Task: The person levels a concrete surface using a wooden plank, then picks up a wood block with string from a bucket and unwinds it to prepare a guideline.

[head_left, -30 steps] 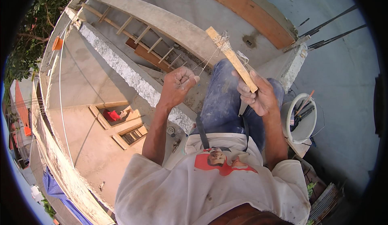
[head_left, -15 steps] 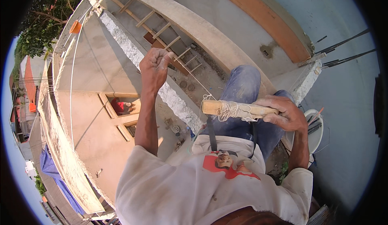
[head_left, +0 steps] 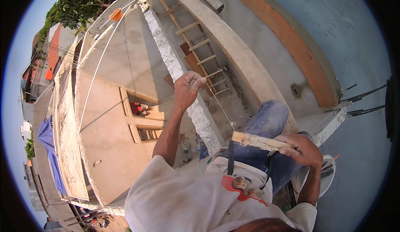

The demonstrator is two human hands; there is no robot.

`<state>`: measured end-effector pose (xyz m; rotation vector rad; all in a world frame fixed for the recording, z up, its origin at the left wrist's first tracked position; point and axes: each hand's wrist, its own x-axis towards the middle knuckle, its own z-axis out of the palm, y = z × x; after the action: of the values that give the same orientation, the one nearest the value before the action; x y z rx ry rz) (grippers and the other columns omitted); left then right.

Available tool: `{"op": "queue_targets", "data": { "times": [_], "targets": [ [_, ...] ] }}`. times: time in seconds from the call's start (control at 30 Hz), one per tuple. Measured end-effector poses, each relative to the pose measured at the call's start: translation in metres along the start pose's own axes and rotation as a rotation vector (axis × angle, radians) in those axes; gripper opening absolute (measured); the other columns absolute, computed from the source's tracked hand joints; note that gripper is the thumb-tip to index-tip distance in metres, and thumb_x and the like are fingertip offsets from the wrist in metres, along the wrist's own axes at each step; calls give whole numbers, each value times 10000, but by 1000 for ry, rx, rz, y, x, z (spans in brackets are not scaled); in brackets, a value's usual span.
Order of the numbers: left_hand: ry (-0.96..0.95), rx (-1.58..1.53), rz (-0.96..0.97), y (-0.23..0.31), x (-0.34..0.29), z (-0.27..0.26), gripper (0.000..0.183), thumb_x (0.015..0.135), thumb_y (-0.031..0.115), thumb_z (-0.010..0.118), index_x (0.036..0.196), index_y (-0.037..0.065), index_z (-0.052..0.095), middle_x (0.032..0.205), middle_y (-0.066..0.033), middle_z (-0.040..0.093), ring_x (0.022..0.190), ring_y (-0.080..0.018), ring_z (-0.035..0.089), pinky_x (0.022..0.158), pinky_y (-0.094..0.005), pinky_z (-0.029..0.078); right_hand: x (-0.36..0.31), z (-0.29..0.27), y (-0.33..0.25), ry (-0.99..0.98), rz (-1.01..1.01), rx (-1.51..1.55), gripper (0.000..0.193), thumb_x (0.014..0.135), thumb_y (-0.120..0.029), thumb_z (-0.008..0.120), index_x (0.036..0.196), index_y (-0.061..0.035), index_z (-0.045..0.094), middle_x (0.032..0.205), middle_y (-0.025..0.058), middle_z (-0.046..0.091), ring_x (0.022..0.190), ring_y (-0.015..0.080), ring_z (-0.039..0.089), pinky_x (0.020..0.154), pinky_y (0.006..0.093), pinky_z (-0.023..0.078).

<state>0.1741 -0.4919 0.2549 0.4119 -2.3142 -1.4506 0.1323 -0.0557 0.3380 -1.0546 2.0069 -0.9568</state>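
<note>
My left hand [head_left: 188,91] is raised in front of me, its fingers closed in a pinch on a thin white string [head_left: 221,107]. From there the string runs taut down to a short wooden stick [head_left: 240,137], where more of it is wound round the middle. My right hand [head_left: 303,149] grips the other end of this stick, thumb on the near side, above my bent knees in dusty jeans. Behind the left hand lies the rough, whitish edge of a concrete beam [head_left: 164,44].
A wooden ladder [head_left: 200,45] leans below, beside a curved concrete ledge [head_left: 233,44]. Rebar [head_left: 366,96] sticks out at right, above a white bucket [head_left: 328,181]. An orange container [head_left: 116,15] hangs at far left. Someone in red [head_left: 136,108] shows through a wooden-framed opening [head_left: 125,100].
The whole view has shifted, so hands and surroundings appear farther right and lower. Loose loops that hung about the stick's end have mostly gone; the string lies closer to the wood.
</note>
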Motion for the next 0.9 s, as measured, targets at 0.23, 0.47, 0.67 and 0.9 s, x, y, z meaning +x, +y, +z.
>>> {"op": "queue_targets", "data": {
  "times": [0.23, 0.47, 0.67, 0.9],
  "targets": [
    [-177, 269, -108, 3, -3, 1, 211, 886, 227, 787, 859, 38, 697, 783, 5, 561, 735, -130, 537, 704, -306, 460, 18, -13, -6, 543, -16, 1, 373, 964, -180, 652, 1293, -7, 637, 1046, 162, 706, 876, 240, 644, 805, 350, 497],
    [-293, -67, 270, 29, 3, 43, 347, 956, 281, 706, 1229, 68, 693, 1285, -110, 659, 1236, -246, 594, 1067, -395, 438, 16, -6, -3, 580, -26, 24, 376, 962, -174, 661, 1290, 8, 632, 1098, 176, 704, 942, 271, 658, 849, 372, 499],
    [-566, -574, 154, 73, 2, 76, 415, 998, 233, 660, 1351, 17, 622, 1325, -138, 639, 1208, -197, 599, 1004, -354, 476, 14, -7, 1, 552, -54, -38, 379, 962, -184, 664, 1278, 23, 631, 1117, 184, 709, 975, 285, 671, 876, 381, 498],
    [-611, -262, 26, 67, 20, 76, 233, 990, 230, 687, 1078, 23, 747, 857, 1, 681, 743, -91, 598, 714, -253, 486, 6, -8, 1, 543, 71, 82, 362, 989, -204, 640, 1273, 20, 635, 1093, 161, 715, 979, 223, 654, 891, 351, 492]
  ]
}}
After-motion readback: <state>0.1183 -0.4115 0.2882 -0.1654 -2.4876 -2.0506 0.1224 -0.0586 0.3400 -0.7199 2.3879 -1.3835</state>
